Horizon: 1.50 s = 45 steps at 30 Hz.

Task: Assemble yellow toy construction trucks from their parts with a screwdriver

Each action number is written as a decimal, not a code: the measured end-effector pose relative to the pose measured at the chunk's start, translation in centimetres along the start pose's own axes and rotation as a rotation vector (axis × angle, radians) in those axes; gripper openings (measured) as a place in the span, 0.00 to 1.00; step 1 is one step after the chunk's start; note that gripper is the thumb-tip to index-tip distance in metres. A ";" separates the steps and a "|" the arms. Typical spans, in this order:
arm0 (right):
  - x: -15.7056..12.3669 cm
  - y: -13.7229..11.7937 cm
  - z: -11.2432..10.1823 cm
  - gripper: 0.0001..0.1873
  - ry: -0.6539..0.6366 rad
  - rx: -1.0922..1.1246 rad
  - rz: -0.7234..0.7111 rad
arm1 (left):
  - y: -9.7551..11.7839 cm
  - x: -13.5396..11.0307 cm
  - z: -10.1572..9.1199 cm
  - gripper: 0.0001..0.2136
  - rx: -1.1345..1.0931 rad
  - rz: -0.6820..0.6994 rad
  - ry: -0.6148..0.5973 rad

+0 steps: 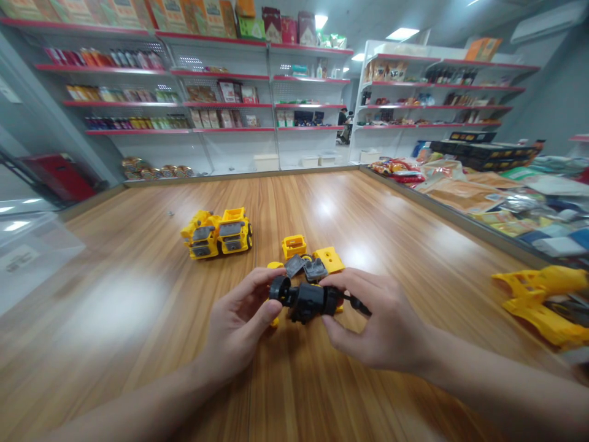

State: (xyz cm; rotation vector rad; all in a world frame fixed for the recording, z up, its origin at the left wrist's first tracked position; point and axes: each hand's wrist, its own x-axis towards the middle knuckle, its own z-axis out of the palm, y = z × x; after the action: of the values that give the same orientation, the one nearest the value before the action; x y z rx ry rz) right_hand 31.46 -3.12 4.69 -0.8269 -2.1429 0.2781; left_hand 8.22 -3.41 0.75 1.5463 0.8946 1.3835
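Over the tabletop I hold a black toy chassis (307, 301) between both hands, with a round black wheel at each end. My left hand (243, 313) pinches the left wheel (278, 288) between thumb and fingers. Thumb and fingers of my right hand (375, 319) close around the right wheel (331, 301). A thin black piece (358, 304) sticks out under the right fingers; its kind is unclear. Just behind lie loose toy parts: a yellow open box piece (293, 246), a flat yellow panel (329, 260) and grey pieces (315, 269), partly hidden by my hands.
Two yellow toy trucks (234, 231) stand side by side at left on the wooden table (151, 356). A larger yellow toy part (543, 301) lies at the right edge. A clear plastic bin (32, 258) is at far left. Packaged goods (469, 187) and stocked shelves (230, 104) lie beyond.
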 end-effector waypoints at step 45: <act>-1.3 0.4 2.3 0.24 -0.442 -0.143 -0.076 | 0.8 0.8 -0.1 0.20 -0.989 -0.506 -0.206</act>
State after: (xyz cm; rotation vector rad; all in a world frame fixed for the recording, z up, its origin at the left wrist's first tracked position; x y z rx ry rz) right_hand 30.48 -3.45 2.23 -0.8189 -2.6270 0.2910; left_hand 8.20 -2.93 1.82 0.6198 0.3188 1.0068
